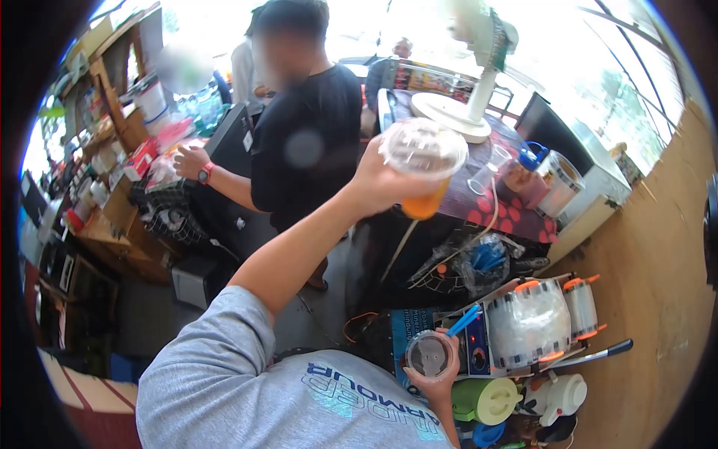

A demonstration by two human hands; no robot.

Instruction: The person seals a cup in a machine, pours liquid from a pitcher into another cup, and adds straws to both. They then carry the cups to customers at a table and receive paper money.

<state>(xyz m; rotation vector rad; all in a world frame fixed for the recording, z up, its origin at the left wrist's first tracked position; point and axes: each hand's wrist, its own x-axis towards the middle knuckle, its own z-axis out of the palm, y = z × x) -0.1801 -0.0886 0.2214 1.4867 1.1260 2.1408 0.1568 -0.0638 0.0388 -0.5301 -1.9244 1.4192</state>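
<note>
Raised near the middle of the view, my left hand point(378, 179) is wrapped round a clear plastic cup point(425, 150) with a lid and an orange drink in its lower part. Lower right, close to my body, my right hand point(435, 380) holds a second cup point(429, 355) with a dark content seen from above. A blue straw or handle-like item point(465, 320) sticks up beside that cup; whether my fingers hold it is hard to tell.
A person in black point(307, 142) stands ahead, an arm stretched left. A table with a red-patterned cover point(464, 196) bears a white fan point(479, 112), an empty cup point(490, 170) and jars. A sealing machine with film rolls point(529, 323) and jugs point(486, 399) stand at right.
</note>
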